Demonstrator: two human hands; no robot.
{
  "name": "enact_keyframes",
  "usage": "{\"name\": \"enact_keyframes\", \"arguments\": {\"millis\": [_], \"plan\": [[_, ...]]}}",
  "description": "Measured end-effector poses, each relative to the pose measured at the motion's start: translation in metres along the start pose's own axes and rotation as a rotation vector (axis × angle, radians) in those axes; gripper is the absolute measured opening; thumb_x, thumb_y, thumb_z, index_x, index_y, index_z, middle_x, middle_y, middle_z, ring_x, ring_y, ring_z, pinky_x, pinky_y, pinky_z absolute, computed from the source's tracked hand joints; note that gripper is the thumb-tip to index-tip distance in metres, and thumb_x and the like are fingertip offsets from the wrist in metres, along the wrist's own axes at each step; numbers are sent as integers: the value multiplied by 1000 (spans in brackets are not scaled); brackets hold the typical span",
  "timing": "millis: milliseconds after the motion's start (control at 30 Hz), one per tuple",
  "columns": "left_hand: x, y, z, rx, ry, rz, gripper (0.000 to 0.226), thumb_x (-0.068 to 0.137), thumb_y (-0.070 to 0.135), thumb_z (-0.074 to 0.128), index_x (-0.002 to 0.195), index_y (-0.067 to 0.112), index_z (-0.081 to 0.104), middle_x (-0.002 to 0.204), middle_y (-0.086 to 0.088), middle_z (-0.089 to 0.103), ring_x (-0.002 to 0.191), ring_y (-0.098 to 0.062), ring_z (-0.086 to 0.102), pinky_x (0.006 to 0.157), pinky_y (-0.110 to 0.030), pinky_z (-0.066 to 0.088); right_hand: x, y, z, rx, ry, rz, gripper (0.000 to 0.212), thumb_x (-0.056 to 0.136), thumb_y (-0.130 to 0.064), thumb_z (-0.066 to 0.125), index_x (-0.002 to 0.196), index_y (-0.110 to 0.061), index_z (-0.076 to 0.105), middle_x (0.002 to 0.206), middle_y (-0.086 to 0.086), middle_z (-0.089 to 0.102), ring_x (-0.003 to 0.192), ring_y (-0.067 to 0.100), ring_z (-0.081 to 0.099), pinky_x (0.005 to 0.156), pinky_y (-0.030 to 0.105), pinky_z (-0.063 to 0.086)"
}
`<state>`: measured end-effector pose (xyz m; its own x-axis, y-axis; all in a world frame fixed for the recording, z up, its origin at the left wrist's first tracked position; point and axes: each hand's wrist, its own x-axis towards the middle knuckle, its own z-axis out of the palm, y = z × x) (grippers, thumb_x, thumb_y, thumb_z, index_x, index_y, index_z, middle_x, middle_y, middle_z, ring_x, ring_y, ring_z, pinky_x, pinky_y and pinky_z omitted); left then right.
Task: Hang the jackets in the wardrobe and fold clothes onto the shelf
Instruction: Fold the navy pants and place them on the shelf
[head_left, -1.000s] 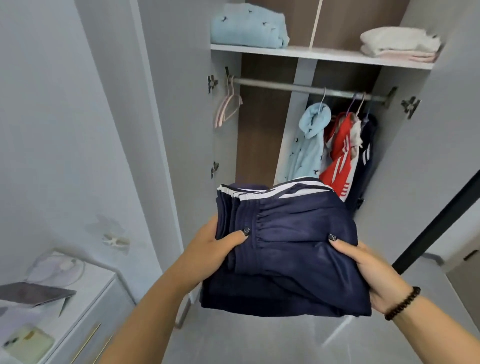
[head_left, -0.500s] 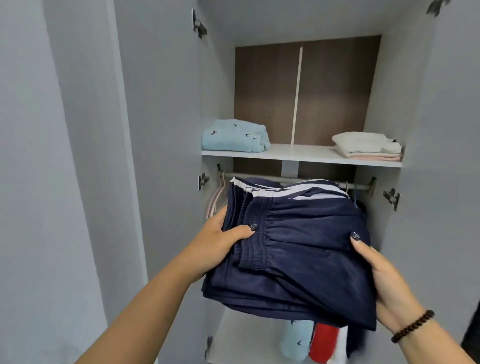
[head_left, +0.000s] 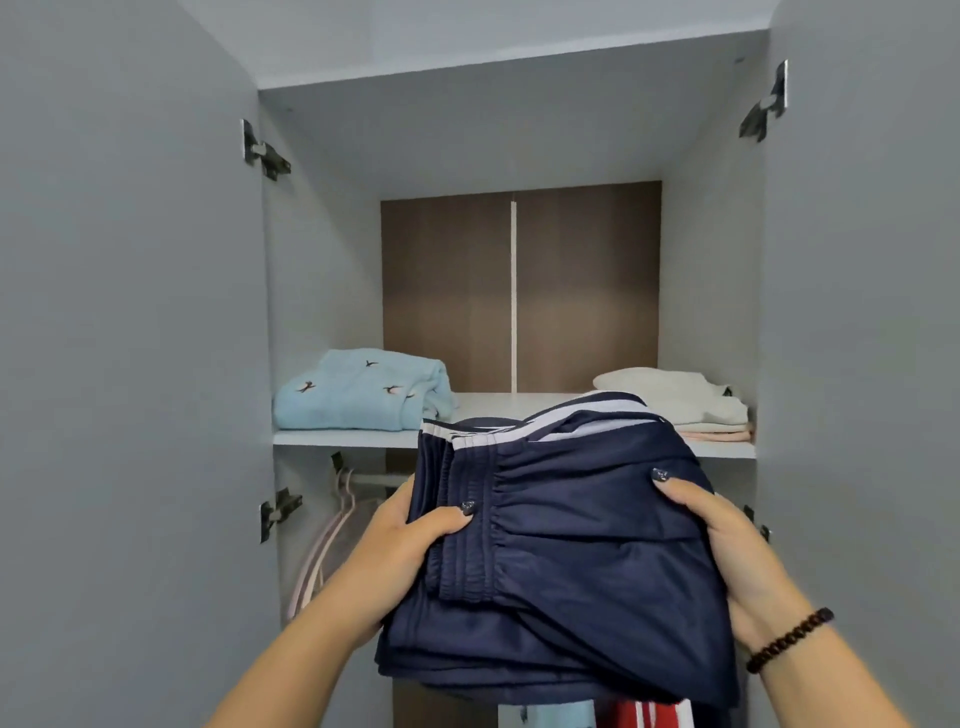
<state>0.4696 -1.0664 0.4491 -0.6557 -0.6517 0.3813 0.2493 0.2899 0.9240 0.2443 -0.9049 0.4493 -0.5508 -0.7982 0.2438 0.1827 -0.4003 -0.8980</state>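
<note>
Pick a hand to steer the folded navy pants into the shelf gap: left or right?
Left, marginally. Both hands grip the pants, but the left hand sits under the bare shelf gap; the right hand is below the cream stack.

A single head-worn camera is looking straight ahead into the open wardrobe (head_left: 322, 312) from close in front, sitting roughly level with the shelf (head_left: 343, 438) and tilting slightly up, so the cupboard ceiling is showing at the top. The wide lens is bending both open doors outward along the frame's sides. Both forearms are reaching in from the bottom corners, with the left hand (head_left: 400, 556) and right hand (head_left: 737, 556) sitting nearest the lens, low in the frame. No second view is sharing this scene.
</note>
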Motion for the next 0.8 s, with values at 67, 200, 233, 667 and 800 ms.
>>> {"name": "enact_keyframes", "arguments": {"millis": [67,200,233,667,800], "plan": [[24,-2,1,7,2,44,36,65,36,73,100,41,71,107,5,74,98,-16,71,76,-26,53,24,-4,-5,-11,13,-41,42,73,-29,74,112,-14,70,111,13,70,103,34,67,90,46,52],[85,-3,-8,-1,38,125,34,64,34,73,96,43,71,105,5,74,94,-15,72,75,-30,52,82,-14,-5,-112,63,-163,31,83,-13,65,113,-9,67,108,13,72,98,30,69,77,37,56],[103,-1,-10,7,27,139,31,67,31,71,96,43,71,104,6,74,93,-15,72,74,-29,52,99,-18,-4,-142,80,-202,30,84,-8,62,114,-9,66,108,12,72,99,29,69,78,37,56],[352,-7,-67,316,-89,-27,16,83,27,71,96,18,71,89,1,77,77,-14,74,68,-28,55,344,-48,21,-691,385,-229,68,83,-17,70,142,-7,37,135,10,53,115,27,56,101,43,46],[383,-44,-63,861,-136,-231,29,87,25,65,102,4,52,84,-5,67,73,-18,67,55,-24,53,368,-22,8,-1211,277,142,32,80,-22,70,107,-5,62,109,9,64,103,27,60,97,37,46]]}}
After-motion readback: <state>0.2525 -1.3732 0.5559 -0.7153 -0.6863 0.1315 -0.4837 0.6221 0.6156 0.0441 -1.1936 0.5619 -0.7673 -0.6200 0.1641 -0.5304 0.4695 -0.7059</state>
